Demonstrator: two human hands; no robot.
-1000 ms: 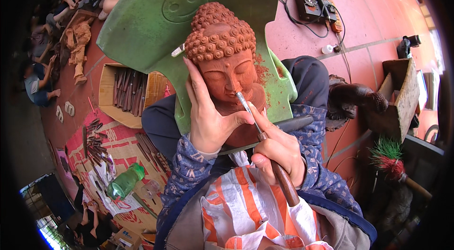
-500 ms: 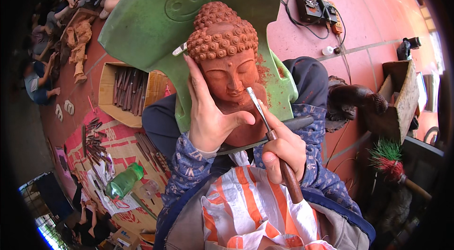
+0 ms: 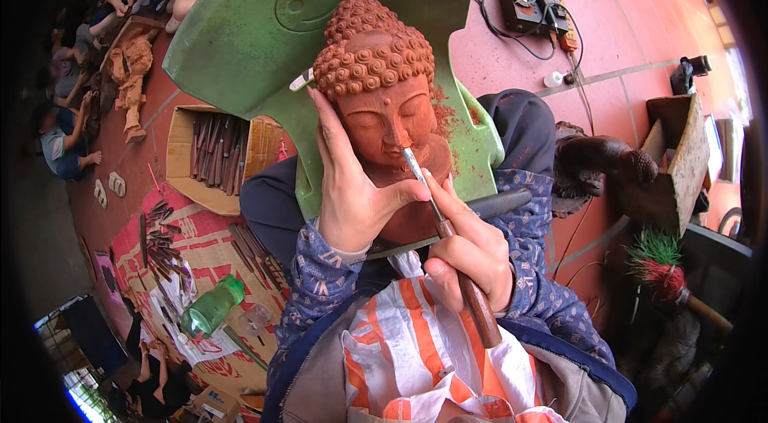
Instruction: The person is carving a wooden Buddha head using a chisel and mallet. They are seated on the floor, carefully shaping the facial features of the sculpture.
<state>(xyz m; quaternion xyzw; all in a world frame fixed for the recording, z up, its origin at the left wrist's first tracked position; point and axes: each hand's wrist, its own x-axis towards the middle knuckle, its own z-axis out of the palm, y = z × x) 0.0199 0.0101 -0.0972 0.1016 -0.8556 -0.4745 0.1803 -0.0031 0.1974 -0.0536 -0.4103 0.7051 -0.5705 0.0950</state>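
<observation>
One carved head point(image 3: 384, 103), cupped by the left hand point(image 3: 352, 191); right hand's point(image 3: 472, 251) grip closed around one chisel point(image 3: 448, 243).

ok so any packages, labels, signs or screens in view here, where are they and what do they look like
Cardboard box: on the floor left of the green chair, open, tan, holding dark carving tools.
Printed mat: on the floor below the box, flat, red and tan, print too small to make out.
Green bottle: lying on the mat, lower left, plastic, no label visible.
No screens or signs visible.

Red tiled floor point(image 3: 512, 55), patterned mat point(image 3: 204, 251), cardboard tool box point(image 3: 186, 152), daylight, seated people point(image 3: 68, 143) at left.
</observation>
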